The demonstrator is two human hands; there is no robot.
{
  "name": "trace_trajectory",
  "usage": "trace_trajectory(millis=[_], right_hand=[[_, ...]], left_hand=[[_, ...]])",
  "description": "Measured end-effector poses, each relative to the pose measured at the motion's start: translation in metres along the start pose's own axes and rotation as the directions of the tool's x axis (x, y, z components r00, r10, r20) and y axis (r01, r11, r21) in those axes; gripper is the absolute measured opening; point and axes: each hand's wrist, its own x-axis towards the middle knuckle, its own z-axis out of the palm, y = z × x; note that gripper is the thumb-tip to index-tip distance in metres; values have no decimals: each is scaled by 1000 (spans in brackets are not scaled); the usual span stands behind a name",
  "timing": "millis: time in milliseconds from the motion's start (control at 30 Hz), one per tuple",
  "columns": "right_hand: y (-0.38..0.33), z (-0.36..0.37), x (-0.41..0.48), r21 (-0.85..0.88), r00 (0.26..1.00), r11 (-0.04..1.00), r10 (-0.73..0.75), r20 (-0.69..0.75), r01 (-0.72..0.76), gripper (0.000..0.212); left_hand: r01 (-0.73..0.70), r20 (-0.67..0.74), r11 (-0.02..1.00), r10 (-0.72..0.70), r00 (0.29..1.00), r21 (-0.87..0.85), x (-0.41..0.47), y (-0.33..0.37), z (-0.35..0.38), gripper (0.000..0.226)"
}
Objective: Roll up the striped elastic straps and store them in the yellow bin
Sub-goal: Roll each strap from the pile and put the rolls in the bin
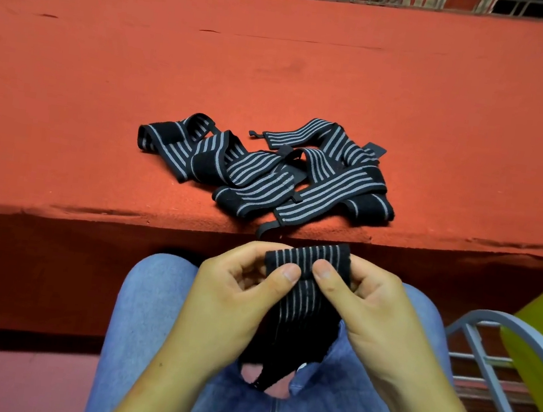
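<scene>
A: Well, mid-roll on one striped strap (pixel 308 257), judging by the short roll started at its top end, held just in front of the red table (pixel 107 80), a little below its near edge.
B: And gripped how?
A: Pinched from both sides: left hand (pixel 234 291) curled, thumb pressed on the roll's front, fingers tucked behind; right hand (pixel 367 308) the same, thumb just beside the other. Nothing else held by either.
B: Loose tail?
A: Hanging from the roll down over the lap (pixel 146 310), in front of the table, far end bunched and hard to read.
B: Remaining straps?
A: Heaped in a tangled pile (pixel 267 170) on the table, close to its near edge, one thin end drooping over that edge. Not yet rolled, apparently.
B: Storage?
A: Over there, the yellow bin (pixel 541 345), in front of the table toward its right end, lower than its top, only partly in view, next to a grey metal rack (pixel 492 356). Contents out of sight.
B: Next, then?
A: Probably winding the roll further down the tail, keeping tension even and edges lined up to avoid a cone shape, then carrying it right to the bin
</scene>
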Motion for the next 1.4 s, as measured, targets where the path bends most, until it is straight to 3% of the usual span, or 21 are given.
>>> trace_trajectory(millis=[233, 467, 700, 867, 933, 1100, 1400], right_hand=[[2, 2, -1, 35, 993, 993, 111, 50, -113, 40], [4, 1, -1, 91, 992, 988, 120, 49, -124, 38], [1, 4, -2, 85, 982, 985, 140, 129, -152, 83], [1, 8, 1, 2, 983, 986, 168, 67, -169, 100], [2, 6, 1, 32, 987, 988, 152, 49, -153, 91], [-1, 4, 1, 95, 994, 990, 102, 49, -106, 43], [1, 1, 3, 82, 997, 993, 81, 0, -80, 28]], left_hand=[[-78, -75, 997, 80, 994, 27, 2, 3, -1, 18], [-104, -71, 994, 107, 992, 45, 2, 3, 0, 35], [-101, -74, 992, 107, 992, 75, 3, -1, -1, 45], [-150, -19, 986, 152, 988, 77, 5, -2, 0, 43], [-166, -1, 984, 166, 986, 71, 5, -4, -1, 45], [-189, 20, 979, 188, 982, 71, 6, -3, -2, 50], [-111, 33, 988, 108, 994, 106, 5, -3, -1, 33]])
